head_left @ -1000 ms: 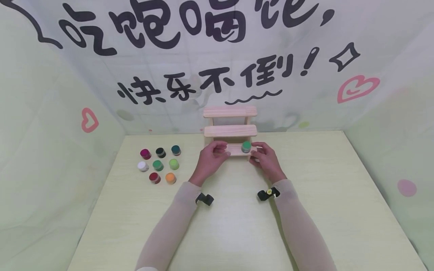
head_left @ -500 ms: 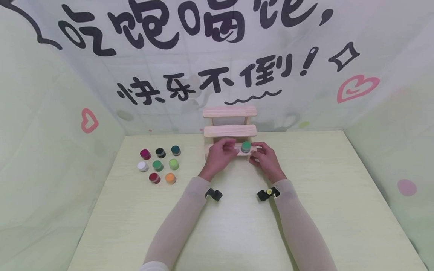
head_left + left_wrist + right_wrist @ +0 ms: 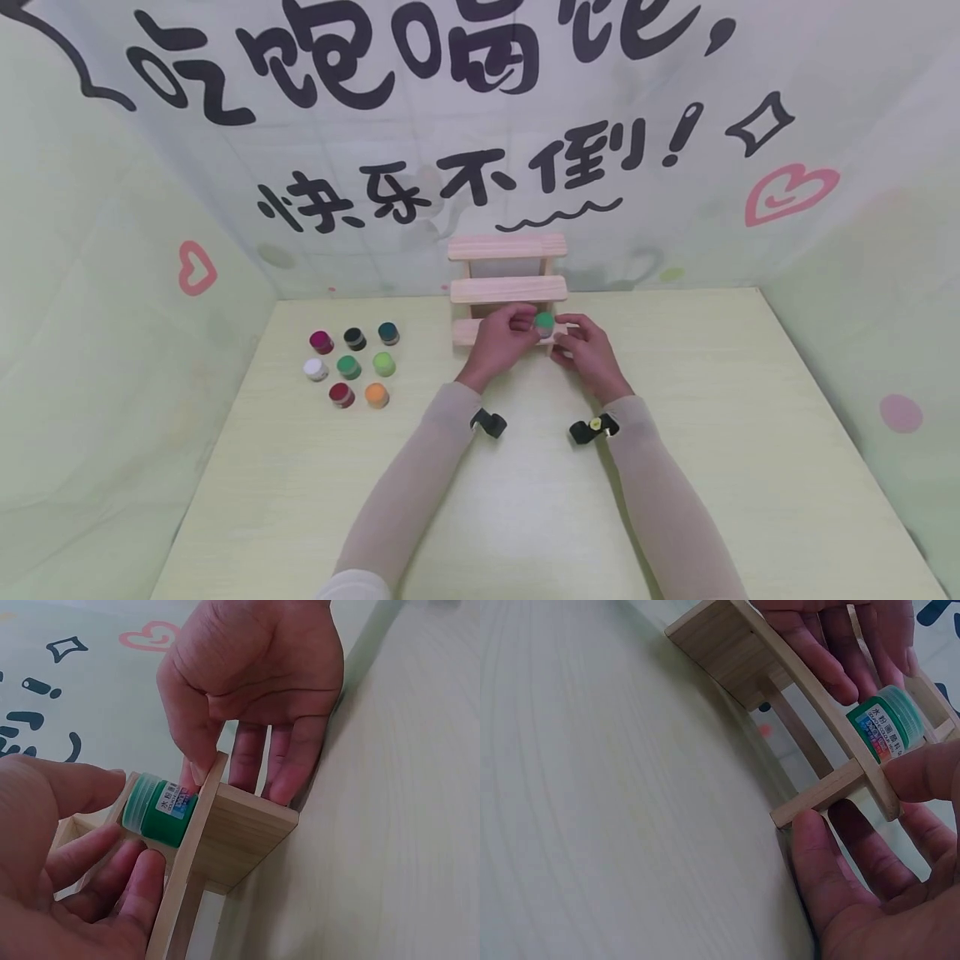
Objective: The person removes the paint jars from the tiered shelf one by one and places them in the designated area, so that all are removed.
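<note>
A three-step wooden rack (image 3: 508, 290) stands against the back cloth. Near the right end of its lowest step sits a small green paint jar (image 3: 166, 810) with a clear lid and a printed label, upright. My left hand (image 3: 504, 340) is over that step, its fingers loosely bent just left of the jar; in the left wrist view a small gap shows between fingertips and jar. At the step's right end, my right hand (image 3: 592, 354) grips the rack, thumb on the step's edge and fingers around the side leg (image 3: 817, 796).
Several paint jars stand in rows on the left of the table (image 3: 247, 492), among them a white jar (image 3: 316, 369), an orange jar (image 3: 377, 395) and a black jar (image 3: 355, 338). Printed cloth (image 3: 375, 258) encloses the table's back and sides.
My left hand has moved right along the lowest step, from its left part to beside the green paint jar. My right hand, the rack and the jar have stayed in place.
</note>
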A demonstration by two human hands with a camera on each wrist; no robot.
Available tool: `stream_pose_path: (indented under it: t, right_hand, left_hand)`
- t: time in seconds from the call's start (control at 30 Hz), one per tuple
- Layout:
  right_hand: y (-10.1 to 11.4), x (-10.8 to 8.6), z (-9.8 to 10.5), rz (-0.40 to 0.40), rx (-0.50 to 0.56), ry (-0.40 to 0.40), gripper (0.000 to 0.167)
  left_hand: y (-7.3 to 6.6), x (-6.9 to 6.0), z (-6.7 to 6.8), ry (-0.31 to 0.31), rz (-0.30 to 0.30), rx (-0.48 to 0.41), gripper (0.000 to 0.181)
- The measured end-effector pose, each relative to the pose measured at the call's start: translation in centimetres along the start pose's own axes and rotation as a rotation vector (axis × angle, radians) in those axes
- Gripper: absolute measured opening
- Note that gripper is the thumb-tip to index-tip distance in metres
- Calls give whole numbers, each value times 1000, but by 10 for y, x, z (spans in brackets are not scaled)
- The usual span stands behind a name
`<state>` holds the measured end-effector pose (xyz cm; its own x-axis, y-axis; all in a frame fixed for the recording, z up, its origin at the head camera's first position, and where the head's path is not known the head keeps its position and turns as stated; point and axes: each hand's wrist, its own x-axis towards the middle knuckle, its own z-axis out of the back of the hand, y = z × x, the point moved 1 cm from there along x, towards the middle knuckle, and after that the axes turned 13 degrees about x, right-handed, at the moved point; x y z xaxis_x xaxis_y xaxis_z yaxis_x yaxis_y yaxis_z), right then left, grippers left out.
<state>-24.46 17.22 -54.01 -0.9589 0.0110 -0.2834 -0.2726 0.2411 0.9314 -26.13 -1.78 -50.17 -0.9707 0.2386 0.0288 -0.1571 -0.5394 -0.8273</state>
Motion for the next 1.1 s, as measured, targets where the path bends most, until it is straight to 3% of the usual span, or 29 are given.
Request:
stream_pose_path:
  t: [0.47, 0.77, 1.1]
  right_hand:
    - [-1, 0, 0, 3, 14, -6, 37]
    - [-1, 0, -1, 10, 6, -2, 37]
    - [-2, 1, 0, 3, 16, -6, 39]
  left_hand:
    - [-3, 8, -11, 23, -12, 200, 41]
    - [1, 1, -4, 5, -38, 138, 41]
    - [6, -9, 2, 15, -12, 91, 44]
